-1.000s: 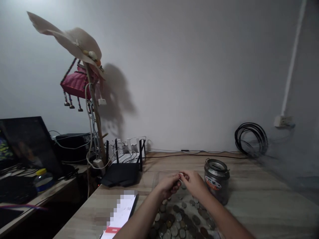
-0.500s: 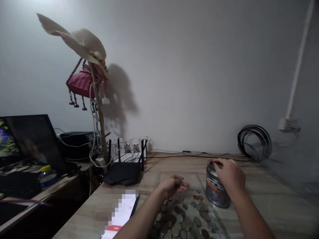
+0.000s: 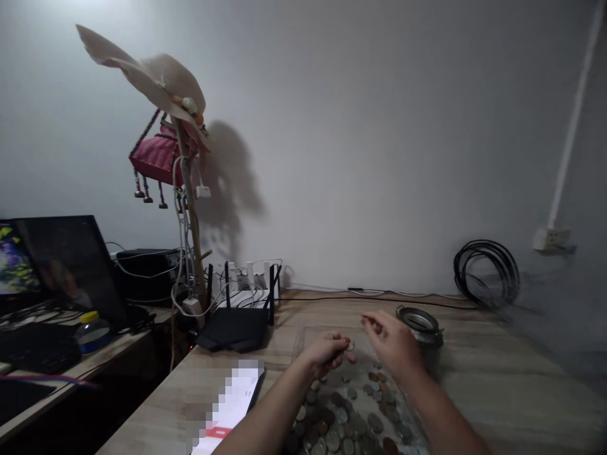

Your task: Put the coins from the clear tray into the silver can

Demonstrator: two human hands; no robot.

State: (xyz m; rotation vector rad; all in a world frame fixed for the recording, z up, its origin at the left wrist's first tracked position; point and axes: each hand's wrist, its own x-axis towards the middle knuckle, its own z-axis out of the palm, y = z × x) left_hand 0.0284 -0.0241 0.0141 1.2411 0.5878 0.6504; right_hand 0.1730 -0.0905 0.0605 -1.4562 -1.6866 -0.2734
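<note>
My left hand [image 3: 327, 355] pinches a coin [image 3: 350, 345] between thumb and fingers above the tray. Just to its right, my right hand [image 3: 391, 344] is closed, fingertips drawn together and pointing left toward that coin. What those fingers hold, if anything, is too small to make out. Below both hands, many loose coins [image 3: 342, 415], silver and brownish, lie in a shallow clear tray [image 3: 303, 338]. A round metal tin [image 3: 421, 319] with a clasp stands behind my right hand, which hides most of its body.
A phone [image 3: 237, 398] with a lit, partly pixelated screen lies left of my left forearm. Farther back are a black router [image 3: 237, 325] and cables. Coiled black cable [image 3: 486, 272] leans at the wall. A yellow-capped bottle [image 3: 91, 333] stands on the left desk.
My right hand has moved from the tin's top leftward to near my left hand. My left fingers have closed from an open palm into a pinch on the coin. The phone's number changed from 50 to 51.
</note>
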